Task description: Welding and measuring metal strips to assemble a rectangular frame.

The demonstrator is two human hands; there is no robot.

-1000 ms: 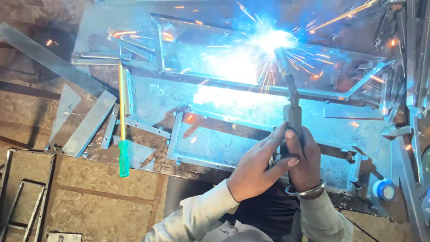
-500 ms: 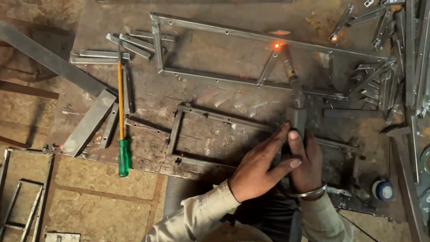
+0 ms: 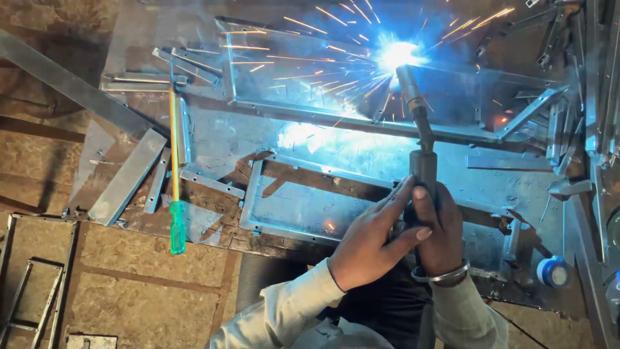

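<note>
On the steel bench, both hands' grip seemingly clasps a dark sparking torch

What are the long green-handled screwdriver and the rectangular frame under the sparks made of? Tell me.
Long green-handled screwdriver: handle looks like translucent green plastic, glossy; the shaft appears yellow-orange, material unclear. Rectangular frame: seemingly bare steel strip, grey and dully reflective, mirroring the blue arc light where it is being welded.

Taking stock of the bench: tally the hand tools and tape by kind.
Welding torch: 1, held in both hands, left hand and right hand
Screwdriver: 1, green handle
Tape roll: 1, blue
Total: 3
</note>
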